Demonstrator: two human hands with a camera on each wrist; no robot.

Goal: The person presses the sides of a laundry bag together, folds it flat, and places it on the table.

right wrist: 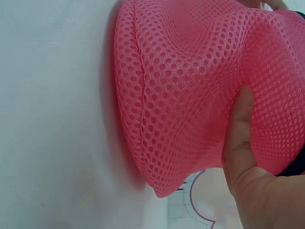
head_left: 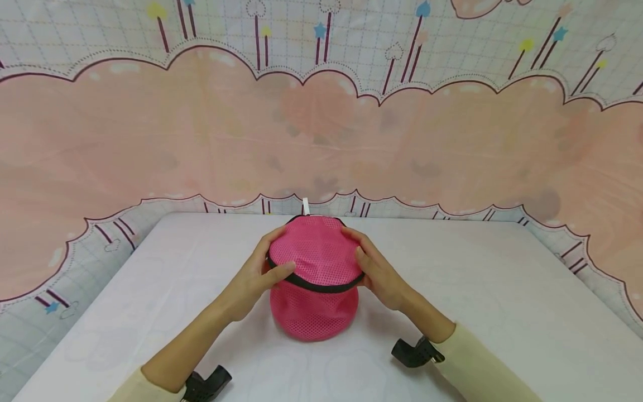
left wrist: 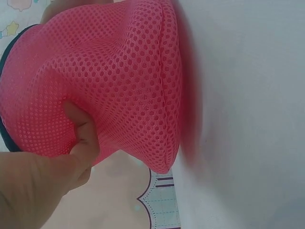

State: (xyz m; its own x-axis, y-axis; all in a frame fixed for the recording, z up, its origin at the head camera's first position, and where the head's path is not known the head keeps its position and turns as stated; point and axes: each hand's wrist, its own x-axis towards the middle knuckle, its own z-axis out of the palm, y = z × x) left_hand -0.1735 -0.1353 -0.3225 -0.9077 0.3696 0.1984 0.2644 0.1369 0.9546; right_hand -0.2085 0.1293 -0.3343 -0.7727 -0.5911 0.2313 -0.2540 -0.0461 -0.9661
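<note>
A pink mesh laundry bag with black trim round its top stands upright on the white table, its top tilted toward the camera. My left hand grips its left side, thumb over the black edge and fingers behind. On the opposite side, my right hand holds the bag near the trim. In the left wrist view the mesh dents under a bent finger of the left hand. The right wrist view has a finger of the right hand pressing into the mesh wall.
The white table extends on both sides of the bag. Behind it hangs a patterned peach and white cloth. A small white tag sticks up at the bag's back edge. Black wrist devices sit at both sleeves.
</note>
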